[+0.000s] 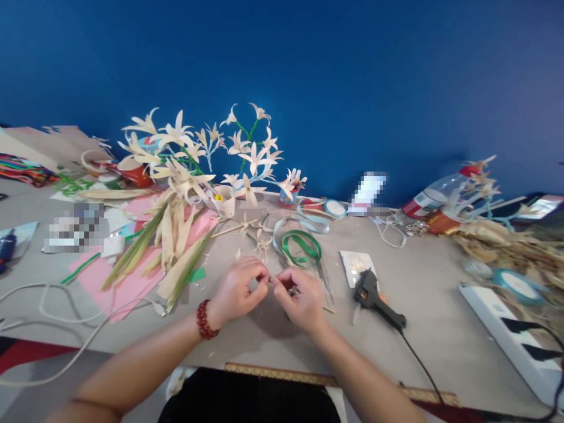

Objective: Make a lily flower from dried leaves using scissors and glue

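Above the front middle of the table, my left hand (242, 291) and my right hand (302, 298) meet fingertip to fingertip. Both are closed in a pinch on something small and pale, mostly hidden by the fingers, so its kind cannot be made out. A red bead bracelet (208, 320) circles my left wrist. Just beyond the hands lie small pale husk flowers (263, 244) and a coil of green ribbon (304, 247) with thin dark wires beside it. Left of my left hand are dried corn husks (174, 235) on pink paper (132, 282).
A black glue gun (374, 299) lies to the right, its cord running off the front edge, beside a white packet (355, 264). Finished husk flowers (255, 158) stand in cups at the back. A power strip (511, 335) is far right; white cables (83, 320) loop at left.
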### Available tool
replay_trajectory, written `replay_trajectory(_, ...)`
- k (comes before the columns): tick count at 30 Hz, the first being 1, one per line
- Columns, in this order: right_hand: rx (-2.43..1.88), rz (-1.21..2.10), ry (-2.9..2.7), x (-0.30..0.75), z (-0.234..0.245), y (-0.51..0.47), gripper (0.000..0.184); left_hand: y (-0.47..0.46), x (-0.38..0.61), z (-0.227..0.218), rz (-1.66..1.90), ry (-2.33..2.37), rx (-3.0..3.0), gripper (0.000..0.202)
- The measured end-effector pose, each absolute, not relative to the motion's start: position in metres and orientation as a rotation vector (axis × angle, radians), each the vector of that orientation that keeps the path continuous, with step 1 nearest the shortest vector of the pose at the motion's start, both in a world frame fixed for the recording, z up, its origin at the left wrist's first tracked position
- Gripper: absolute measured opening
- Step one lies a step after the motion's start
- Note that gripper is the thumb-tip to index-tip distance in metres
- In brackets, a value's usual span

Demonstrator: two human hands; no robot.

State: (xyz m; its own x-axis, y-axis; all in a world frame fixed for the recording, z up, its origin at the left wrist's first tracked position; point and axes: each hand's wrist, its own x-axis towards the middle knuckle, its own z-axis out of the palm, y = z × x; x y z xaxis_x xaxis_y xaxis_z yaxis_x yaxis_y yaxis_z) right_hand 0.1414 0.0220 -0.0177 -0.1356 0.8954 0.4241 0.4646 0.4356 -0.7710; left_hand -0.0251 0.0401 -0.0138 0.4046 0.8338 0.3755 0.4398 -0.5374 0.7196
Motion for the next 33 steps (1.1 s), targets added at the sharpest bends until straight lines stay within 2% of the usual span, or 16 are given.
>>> replay_trajectory(7, -1.177, 0.525, -1.626, 0.148, -0.019, 0.023, 0.016, 0.047, -0.037, -0.022, 1.1, 1.178, 2.051, 0.017)
replay_trajectory(14, -1.157, 0.608, -1.689, 0.143, -0.02, 0.023, 0.015, 0.04, -0.026, -0.013, 1.063, 1.022, 1.977, 0.006)
replay_trajectory(18, -1.159, 0.624, -1.714, 0.14, -0.021, 0.022, 0.015, 0.038, -0.023, -0.014, 1.037, 1.056, 1.997, 0.014)
replay_trajectory(28, -1.128, 0.481, -1.614, 0.145, -0.022, 0.023, 0.013, 0.045, -0.032, -0.024, 1.104, 1.175, 1.865, 0.016)
replay_trajectory(33, -1.134, 0.517, -1.637, 0.142, -0.023, 0.023, 0.014, 0.04, -0.027, -0.019, 1.102, 0.996, 1.871, 0.008)
